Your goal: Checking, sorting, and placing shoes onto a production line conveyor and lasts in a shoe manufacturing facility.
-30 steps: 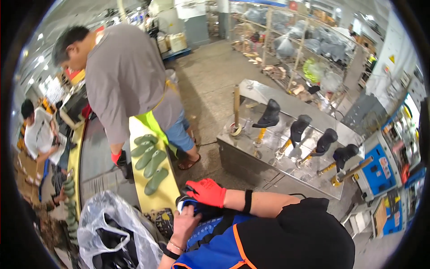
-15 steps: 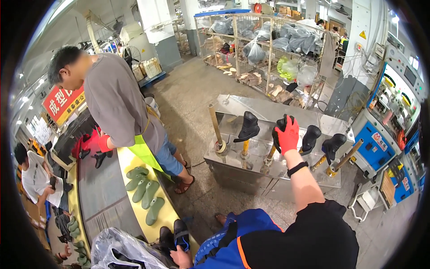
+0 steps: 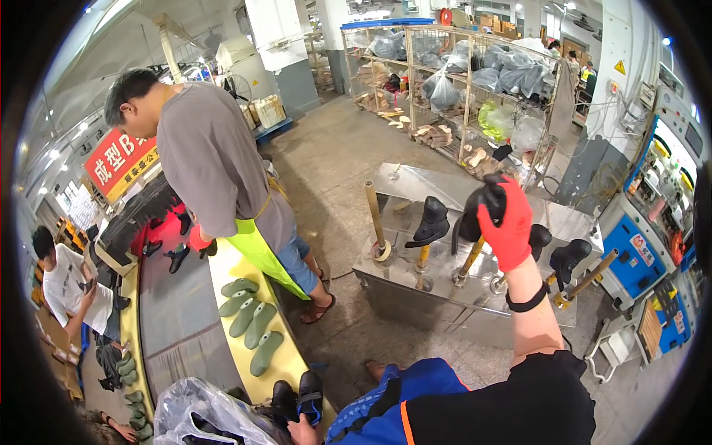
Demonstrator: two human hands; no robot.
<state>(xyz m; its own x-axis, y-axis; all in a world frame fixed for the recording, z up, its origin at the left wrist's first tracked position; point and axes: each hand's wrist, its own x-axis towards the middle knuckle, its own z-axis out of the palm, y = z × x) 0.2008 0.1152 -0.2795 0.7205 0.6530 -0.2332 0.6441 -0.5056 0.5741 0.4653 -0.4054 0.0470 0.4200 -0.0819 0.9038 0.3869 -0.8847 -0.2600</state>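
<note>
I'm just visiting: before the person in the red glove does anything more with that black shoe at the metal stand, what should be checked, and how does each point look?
1. Right hand gripping the black shoe: ok.
2. Shoe seated on its slanted post: cannot tell.
3. Left hand steady on the black shoes at the yellow belt edge: ok.
4. Neighbouring black shoe apart from the held one: ok.
5. Co-worker away from the stand: ok.

At left centre a person in a grey shirt [image 3: 215, 159] and bright green apron [image 3: 261, 251] bends over a conveyor [image 3: 174, 319]. Green shoe lasts [image 3: 248, 322] lie on its yellow edge. A wire shelf rack [image 3: 475, 81] of bagged goods fills the upper middle.
</note>
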